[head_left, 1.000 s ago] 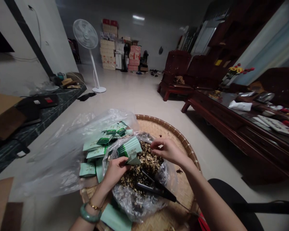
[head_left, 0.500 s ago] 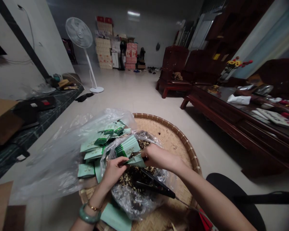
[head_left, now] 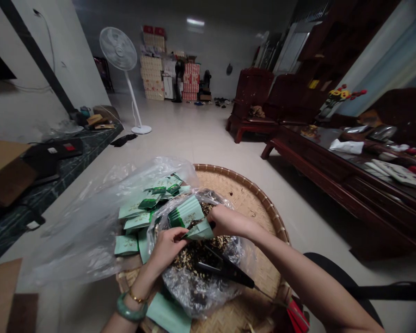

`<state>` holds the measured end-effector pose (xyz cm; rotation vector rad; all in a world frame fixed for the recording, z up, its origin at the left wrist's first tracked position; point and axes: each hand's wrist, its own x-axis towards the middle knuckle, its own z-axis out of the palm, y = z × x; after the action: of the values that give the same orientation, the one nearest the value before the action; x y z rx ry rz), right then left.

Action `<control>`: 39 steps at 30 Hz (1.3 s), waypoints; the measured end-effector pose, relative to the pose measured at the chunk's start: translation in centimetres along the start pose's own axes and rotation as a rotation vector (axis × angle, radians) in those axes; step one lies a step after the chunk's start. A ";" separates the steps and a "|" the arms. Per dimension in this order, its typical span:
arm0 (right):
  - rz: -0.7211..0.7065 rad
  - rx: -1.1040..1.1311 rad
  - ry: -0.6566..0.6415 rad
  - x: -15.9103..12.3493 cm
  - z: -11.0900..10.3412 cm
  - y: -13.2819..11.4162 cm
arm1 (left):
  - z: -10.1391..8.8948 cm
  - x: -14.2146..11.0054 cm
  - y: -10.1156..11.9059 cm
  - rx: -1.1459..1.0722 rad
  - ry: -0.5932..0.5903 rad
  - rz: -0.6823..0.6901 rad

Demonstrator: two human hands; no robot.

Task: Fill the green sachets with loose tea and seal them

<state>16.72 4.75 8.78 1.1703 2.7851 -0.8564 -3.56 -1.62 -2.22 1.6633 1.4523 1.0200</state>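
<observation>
My left hand (head_left: pixel 170 246) pinches the left end of a small light-green paper packet (head_left: pixel 200 231). At its right end my right hand (head_left: pixel 225 222) is curled closed against it, fingertips partly hidden. Beneath both hands lies an opened clear plastic bag (head_left: pixel 201 293) of dark and pale dried bits (head_left: pixel 189 256). A black two-armed clamp tool (head_left: pixel 234 270) with a cord rests on the bag. Just behind the held packet, a fanned stack of green packets (head_left: pixel 187 212) leans in the bag. Several more packets (head_left: pixel 138 212) are piled to the left.
A round woven bamboo tray (head_left: pixel 266 196) supports everything. Clear plastic sheeting (head_left: pixel 79 245) spreads over its left side. One flat green packet (head_left: pixel 169 312) lies near me. A black round stool (head_left: pixel 339 277) is at right, a wooden table (head_left: pixel 315 166) beyond, cardboard boxes (head_left: pixel 7 157) at left.
The held packet has turned so more of its flat face shows, with both hands still at it. The clamp tool's arms look closer together. The whole view has shifted slightly.
</observation>
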 end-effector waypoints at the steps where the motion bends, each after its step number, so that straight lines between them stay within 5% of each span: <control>1: -0.009 0.017 0.020 -0.2 -0.3 -0.1 | 0.0 0.0 -0.1 -0.015 0.005 -0.006; 6: -0.037 0.112 0.131 -1.2 -2.1 -1.2 | 0.0 0.1 -0.2 -0.096 0.014 -0.050; 13: 0.072 0.537 0.210 -2.7 -2.8 -0.5 | -0.2 0.0 0.4 -0.186 0.038 -0.053; 17: 0.104 0.284 0.265 -4.2 -2.2 0.4 | -0.3 -0.1 0.2 -0.236 0.054 -0.047; 22: -0.204 0.118 0.304 -5.7 -0.5 -1.5 | -0.1 0.0 0.4 -0.273 0.051 -0.047; 26: -0.285 0.053 0.315 -4.5 0.2 -2.2 | -0.1 -0.1 1.1 -0.368 -0.058 -0.100; 32: -0.071 0.316 0.307 -1.5 -0.9 -0.7 | -0.5 -0.2 1.9 -0.522 -0.309 -0.286; 39: -0.063 0.464 0.238 -0.1 0.3 0.0 | -0.1 0.5 2.9 -0.610 -0.253 -0.272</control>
<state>16.70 4.54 8.57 1.3163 2.9091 -1.5274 -2.35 -1.51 0.47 1.0757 1.0259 0.9355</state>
